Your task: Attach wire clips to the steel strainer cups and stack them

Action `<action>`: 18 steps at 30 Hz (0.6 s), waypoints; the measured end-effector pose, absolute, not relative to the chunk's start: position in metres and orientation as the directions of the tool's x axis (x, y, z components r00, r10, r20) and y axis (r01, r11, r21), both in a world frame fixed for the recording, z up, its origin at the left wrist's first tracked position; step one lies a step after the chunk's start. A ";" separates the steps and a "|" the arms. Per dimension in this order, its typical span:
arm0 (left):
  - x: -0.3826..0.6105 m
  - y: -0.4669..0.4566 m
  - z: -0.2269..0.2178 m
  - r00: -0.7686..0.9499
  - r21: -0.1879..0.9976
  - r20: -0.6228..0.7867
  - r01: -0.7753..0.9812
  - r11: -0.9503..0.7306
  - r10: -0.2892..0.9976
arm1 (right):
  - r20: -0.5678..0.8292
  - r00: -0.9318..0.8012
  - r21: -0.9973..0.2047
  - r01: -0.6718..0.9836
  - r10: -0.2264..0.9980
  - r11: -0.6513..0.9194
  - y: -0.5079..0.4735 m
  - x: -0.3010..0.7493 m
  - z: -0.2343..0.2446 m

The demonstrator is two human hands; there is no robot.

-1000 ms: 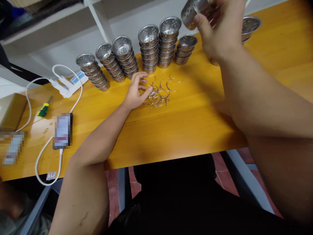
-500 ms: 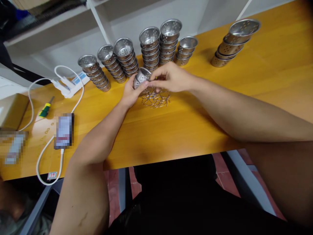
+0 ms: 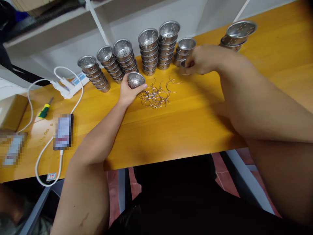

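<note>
My left hand is closed around the side of a small perforated metal cup, its mouth facing up toward me. Curved metal wires lie in a loose pile on the table, just right of that hand. My right hand is farther right, fingers curled round another perforated metal cup, mostly hidden by the fingers. That cup is right in front of a short stack of cups; whether they touch, I cannot tell.
Several tall stacks of perforated cups line the back of the table. Another stack at the right is partly hidden by my right wrist. On the left are a power strip, a screwdriver, a phone on a white cable and a box.
My right hand has moved right, away from my left hand, and now holds a cup by the short stack. The cup in my left hand has tilted. More loose wires show on the table.
</note>
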State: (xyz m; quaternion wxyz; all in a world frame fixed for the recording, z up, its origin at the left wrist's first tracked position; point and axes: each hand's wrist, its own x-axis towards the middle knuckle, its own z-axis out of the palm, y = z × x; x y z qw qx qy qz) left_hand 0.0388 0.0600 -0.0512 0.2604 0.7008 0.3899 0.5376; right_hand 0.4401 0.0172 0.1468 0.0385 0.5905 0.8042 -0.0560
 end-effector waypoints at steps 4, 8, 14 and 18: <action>0.047 0.054 -0.051 0.153 0.752 0.588 0.258 -0.606 0.794 | -0.180 -0.210 0.068 0.972 0.961 0.225 0.016 0.429 0.138; 0.047 0.056 -0.049 0.124 0.745 0.608 0.254 -0.617 0.784 | -0.199 -0.226 0.067 0.968 0.954 0.244 0.016 0.426 0.130; 0.044 0.065 -0.059 0.162 0.688 0.657 0.271 -0.673 0.736 | -0.179 -0.246 0.005 0.968 0.952 0.251 0.018 0.427 0.131; 0.042 0.067 -0.063 0.187 0.659 0.670 0.295 -0.692 0.718 | -0.055 -0.407 -0.086 0.912 0.912 0.402 0.013 0.424 0.141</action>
